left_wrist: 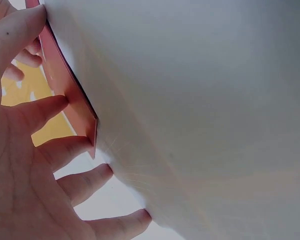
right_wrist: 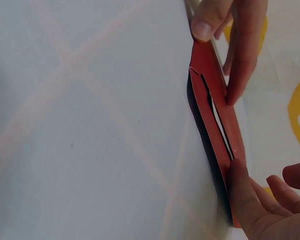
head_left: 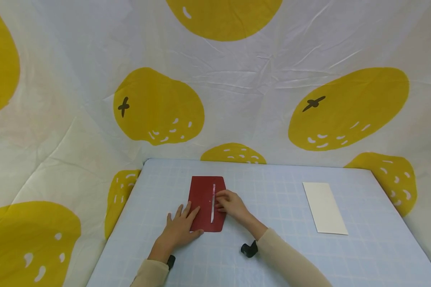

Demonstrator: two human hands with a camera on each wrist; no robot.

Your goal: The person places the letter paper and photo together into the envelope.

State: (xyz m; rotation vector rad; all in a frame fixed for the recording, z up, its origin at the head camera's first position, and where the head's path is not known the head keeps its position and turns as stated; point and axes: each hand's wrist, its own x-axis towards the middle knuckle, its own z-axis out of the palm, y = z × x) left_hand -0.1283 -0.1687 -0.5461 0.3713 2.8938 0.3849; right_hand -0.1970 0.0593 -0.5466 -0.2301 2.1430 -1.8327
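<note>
The left hand (head_left: 179, 231) lies flat, fingers spread, on the red envelope (head_left: 202, 199) at lower centre. Best that it presses firmly while the right hand (head_left: 231, 203) pinches the white strip (head_left: 213, 203), peeling slowly along its length

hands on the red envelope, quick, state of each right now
Left hand: open, fingers flat, pressing the red envelope onto the mat.
Right hand: fingertips pinching the white strip on the envelope.

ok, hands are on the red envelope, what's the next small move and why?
Probably peel the strip further off with the right hand, while the left hand keeps pressing the envelope flat. The right fingers sit at the pale strip running along the envelope, and the left hand lies flat on its lower left corner, so it looks pinned. How far the strip has lifted is unclear.
</note>
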